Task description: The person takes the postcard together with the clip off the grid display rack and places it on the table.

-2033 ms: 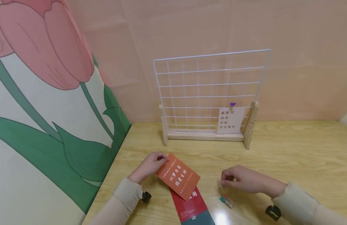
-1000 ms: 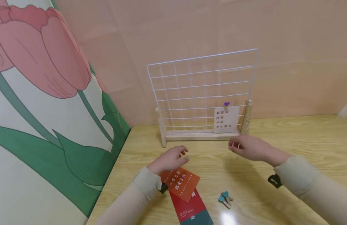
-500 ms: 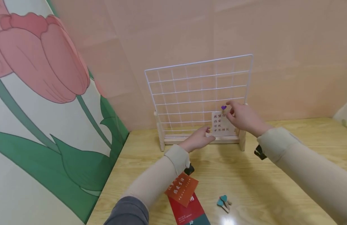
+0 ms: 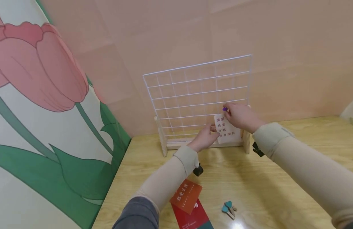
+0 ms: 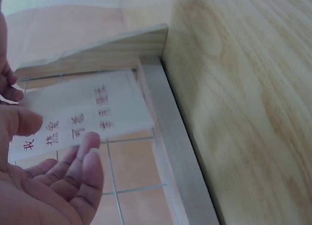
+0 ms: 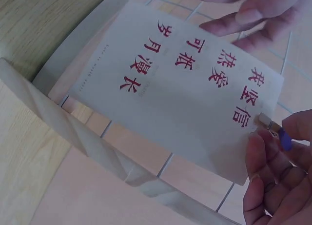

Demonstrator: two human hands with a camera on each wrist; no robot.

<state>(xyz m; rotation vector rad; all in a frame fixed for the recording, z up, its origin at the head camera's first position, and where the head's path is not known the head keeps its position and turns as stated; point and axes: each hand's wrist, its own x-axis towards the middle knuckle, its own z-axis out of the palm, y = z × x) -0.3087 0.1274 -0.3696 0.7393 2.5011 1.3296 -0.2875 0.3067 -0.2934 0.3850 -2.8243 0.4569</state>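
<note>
A white card [image 4: 226,132] with red characters hangs at the grid stand's [image 4: 199,92] lower right. A small wooden clip [image 6: 266,121] with a purple heart sits on the card's top edge. My right hand [image 4: 240,116] pinches that clip between thumb and fingers, as the right wrist view shows. My left hand [image 4: 205,137] is at the card's left edge. In the left wrist view its thumb lies over the card and its fingertips [image 5: 91,142] come up to the edge, a gap between them; whether they press it I cannot tell.
On the wooden table [image 4: 293,175] an orange card [image 4: 187,197] overlaps a red and green one [image 4: 193,216], partly under my left forearm. Several wooden clips with teal hearts [image 4: 228,208] lie to their right. A tulip-patterned wall [image 4: 79,143] borders the left side.
My left hand has let go of the orange card and moved up to the white card. My right hand has risen from near the teal clips to the purple clip and now pinches it.
</note>
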